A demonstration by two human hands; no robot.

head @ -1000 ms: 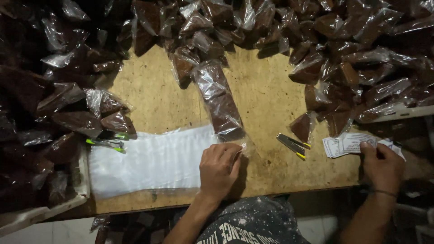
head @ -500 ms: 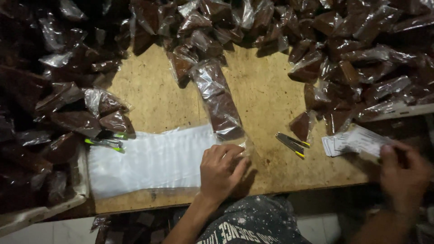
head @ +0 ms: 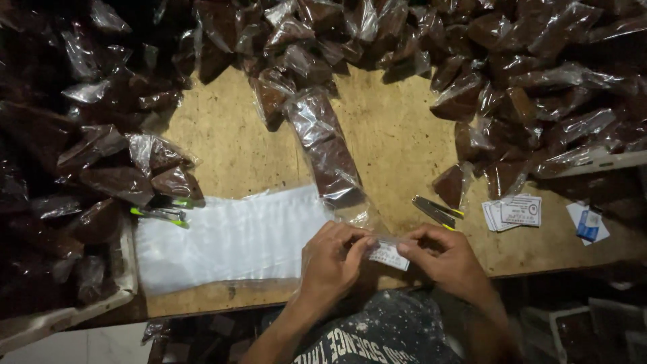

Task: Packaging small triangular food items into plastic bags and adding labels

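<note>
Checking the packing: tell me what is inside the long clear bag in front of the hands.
The long bag holds dark brown blocks stacked along its length. Both hands pinch a small white label at its open end; what lies under it is hidden.

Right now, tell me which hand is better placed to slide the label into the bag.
Right, probably. The right hand pinches the label at its outer end and can push it inward, while the left hand already pins the open end of the bag against the table.
</note>
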